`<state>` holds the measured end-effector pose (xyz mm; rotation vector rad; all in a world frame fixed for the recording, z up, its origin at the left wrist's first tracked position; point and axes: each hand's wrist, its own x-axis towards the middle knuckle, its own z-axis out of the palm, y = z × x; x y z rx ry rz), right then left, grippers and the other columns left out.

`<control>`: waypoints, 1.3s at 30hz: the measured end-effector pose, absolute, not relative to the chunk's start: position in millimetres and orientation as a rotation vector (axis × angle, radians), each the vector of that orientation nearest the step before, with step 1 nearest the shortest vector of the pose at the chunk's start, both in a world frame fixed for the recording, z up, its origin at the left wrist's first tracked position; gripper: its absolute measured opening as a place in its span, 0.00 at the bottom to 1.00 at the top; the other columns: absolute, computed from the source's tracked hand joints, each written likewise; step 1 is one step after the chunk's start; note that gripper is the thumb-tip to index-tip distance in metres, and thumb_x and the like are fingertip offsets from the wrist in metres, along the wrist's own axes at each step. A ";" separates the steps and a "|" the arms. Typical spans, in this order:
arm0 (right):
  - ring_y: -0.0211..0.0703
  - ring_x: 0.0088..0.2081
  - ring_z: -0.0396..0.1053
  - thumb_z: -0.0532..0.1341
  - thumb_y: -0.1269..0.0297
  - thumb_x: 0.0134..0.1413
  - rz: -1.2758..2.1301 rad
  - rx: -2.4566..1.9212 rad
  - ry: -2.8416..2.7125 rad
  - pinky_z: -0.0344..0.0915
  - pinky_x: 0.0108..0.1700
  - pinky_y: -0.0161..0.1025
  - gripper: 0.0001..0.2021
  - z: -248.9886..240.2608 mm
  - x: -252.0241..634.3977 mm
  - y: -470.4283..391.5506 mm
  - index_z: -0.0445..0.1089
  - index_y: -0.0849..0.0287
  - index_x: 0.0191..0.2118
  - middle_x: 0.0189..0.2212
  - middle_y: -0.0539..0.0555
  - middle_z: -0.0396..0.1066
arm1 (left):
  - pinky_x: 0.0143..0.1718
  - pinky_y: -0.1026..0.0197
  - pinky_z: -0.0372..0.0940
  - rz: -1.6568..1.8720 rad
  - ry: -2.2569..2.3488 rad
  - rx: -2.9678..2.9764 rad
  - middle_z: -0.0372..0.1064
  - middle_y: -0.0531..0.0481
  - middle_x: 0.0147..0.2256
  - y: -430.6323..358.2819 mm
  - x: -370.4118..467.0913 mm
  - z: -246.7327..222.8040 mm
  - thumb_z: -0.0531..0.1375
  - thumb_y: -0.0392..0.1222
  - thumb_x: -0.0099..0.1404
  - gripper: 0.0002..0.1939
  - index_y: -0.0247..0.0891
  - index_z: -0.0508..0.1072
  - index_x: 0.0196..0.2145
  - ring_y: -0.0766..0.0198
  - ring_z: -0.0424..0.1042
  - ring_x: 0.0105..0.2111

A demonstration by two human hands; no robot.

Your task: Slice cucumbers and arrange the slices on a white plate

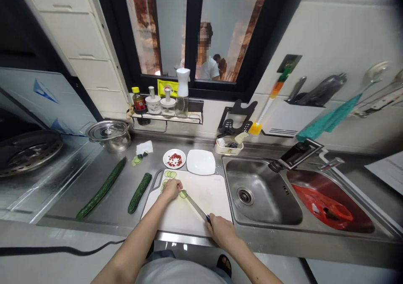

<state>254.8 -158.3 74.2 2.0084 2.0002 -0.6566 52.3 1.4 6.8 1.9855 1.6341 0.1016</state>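
A white cutting board (201, 221) lies on the steel counter. Over its upper left part is my left hand (171, 190), its fingers curled together; whether anything is inside them is hidden. My right hand (221, 230) grips the dark handle of a knife (197, 208), whose blade points up and left toward my left hand. A round cucumber slice (183, 194) sits at the blade's tip. More cucumber slices (170, 174) rest at the board's top left, some partly behind my left hand. Left of the board lies a cucumber piece (139, 193), with a longer cucumber (102, 188) farther left.
Behind the board are a plate with red pieces (175, 159) and a white square plate (200, 162). A lidded pot (110, 135) stands back left, near a paper napkin (145, 147). To the right is a steel sink (264, 200); a red bag (327, 208) lies in the second basin.
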 end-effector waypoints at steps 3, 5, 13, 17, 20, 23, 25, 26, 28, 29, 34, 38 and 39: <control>0.51 0.41 0.74 0.46 0.62 0.63 -0.654 2.005 1.998 0.64 0.39 0.41 0.17 75.7 253.6 -157.3 0.69 0.62 0.45 0.39 0.64 0.75 | 0.40 0.63 0.59 0.114 1.642 1.978 0.76 0.51 0.36 1.0 52.7 8.7 0.60 0.33 0.55 0.09 0.43 0.77 0.32 0.61 0.71 0.41; 0.51 0.42 0.74 0.46 0.63 0.63 -0.651 1.996 1.968 0.64 0.39 0.41 0.17 80.2 251.9 -157.3 0.69 0.62 0.45 0.39 0.64 0.75 | 0.40 0.63 0.59 0.120 1.641 1.975 0.76 0.52 0.35 0.7 52.9 10.3 0.60 0.33 0.55 0.09 0.43 0.77 0.32 0.61 0.71 0.40; 0.52 0.43 0.74 0.47 0.63 0.64 -0.696 1.972 1.893 0.64 0.39 0.41 0.16 95.6 255.4 -166.3 0.68 0.61 0.46 0.40 0.63 0.75 | 0.41 0.62 0.60 0.118 1.636 1.973 0.76 0.51 0.36 0.4 52.9 12.5 0.59 0.33 0.55 0.09 0.43 0.77 0.32 0.61 0.71 0.41; 0.52 0.43 0.74 0.47 0.63 0.64 -0.697 1.972 1.886 0.64 0.39 0.40 0.15 94.1 258.3 -168.6 0.68 0.60 0.46 0.40 0.63 0.75 | 0.40 0.63 0.60 0.123 1.636 1.956 0.76 0.51 0.35 0.9 52.5 10.8 0.59 0.33 0.55 0.09 0.42 0.77 0.32 0.61 0.71 0.41; 0.53 0.43 0.74 0.47 0.63 0.64 -0.705 1.982 1.893 0.64 0.39 0.42 0.16 90.8 257.8 -168.0 0.69 0.61 0.45 0.40 0.63 0.75 | 0.40 0.63 0.60 0.121 1.628 1.958 0.76 0.51 0.35 1.9 52.0 8.2 0.59 0.32 0.55 0.09 0.42 0.77 0.32 0.61 0.71 0.40; 0.53 0.42 0.74 0.47 0.63 0.64 -0.697 1.995 1.902 0.64 0.39 0.42 0.16 87.3 255.7 -166.0 0.69 0.61 0.45 0.40 0.63 0.75 | 0.40 0.63 0.59 0.126 1.623 1.971 0.76 0.52 0.34 2.9 51.5 5.8 0.59 0.31 0.55 0.10 0.43 0.77 0.32 0.61 0.71 0.40; 0.53 0.42 0.74 0.46 0.62 0.64 -0.684 1.997 1.911 0.64 0.39 0.42 0.16 85.1 254.1 -164.0 0.69 0.62 0.46 0.40 0.64 0.75 | 0.39 0.63 0.60 0.124 1.621 1.972 0.76 0.52 0.35 3.2 51.2 5.2 0.59 0.31 0.55 0.10 0.43 0.77 0.32 0.61 0.71 0.40; 0.53 0.42 0.74 0.47 0.62 0.64 -0.681 1.994 1.914 0.64 0.39 0.42 0.16 84.1 253.4 -163.0 0.69 0.62 0.46 0.40 0.64 0.75 | 0.39 0.63 0.60 0.125 1.617 1.973 0.76 0.52 0.35 3.2 51.0 5.3 0.59 0.31 0.55 0.10 0.43 0.77 0.32 0.61 0.71 0.40; 0.52 0.42 0.74 0.47 0.62 0.64 -0.679 1.994 1.920 0.64 0.39 0.41 0.16 82.1 252.4 -161.2 0.69 0.62 0.46 0.40 0.65 0.75 | 0.40 0.62 0.60 0.134 1.615 1.976 0.76 0.51 0.35 3.0 50.6 6.1 0.59 0.32 0.55 0.09 0.43 0.77 0.32 0.61 0.71 0.40; 0.52 0.42 0.74 0.47 0.61 0.64 -0.677 1.996 1.922 0.64 0.39 0.41 0.16 81.0 252.2 -160.5 0.69 0.62 0.46 0.40 0.65 0.75 | 0.40 0.62 0.60 0.136 1.614 1.979 0.76 0.51 0.35 2.9 50.4 6.7 0.59 0.33 0.55 0.09 0.43 0.77 0.32 0.61 0.71 0.41; 0.51 0.42 0.74 0.46 0.61 0.64 -0.657 1.997 1.949 0.63 0.40 0.41 0.16 75.6 252.1 -158.7 0.68 0.61 0.45 0.40 0.64 0.75 | 0.41 0.62 0.60 0.112 1.615 1.974 0.76 0.51 0.35 2.9 49.8 8.8 0.60 0.33 0.55 0.09 0.43 0.77 0.32 0.61 0.71 0.40; 0.50 0.42 0.73 0.46 0.60 0.64 -0.662 2.006 1.946 0.63 0.40 0.40 0.16 73.7 252.0 -158.0 0.68 0.61 0.45 0.39 0.64 0.75 | 0.41 0.62 0.60 0.110 1.618 1.955 0.76 0.51 0.34 2.6 49.8 10.4 0.60 0.34 0.56 0.08 0.42 0.77 0.33 0.62 0.71 0.40; 0.49 0.42 0.73 0.46 0.60 0.64 -0.664 2.008 1.948 0.63 0.41 0.40 0.16 73.9 251.9 -157.7 0.68 0.61 0.45 0.39 0.64 0.75 | 0.41 0.63 0.60 0.111 1.620 1.953 0.76 0.51 0.34 2.4 49.8 10.9 0.60 0.34 0.56 0.08 0.42 0.77 0.33 0.61 0.71 0.40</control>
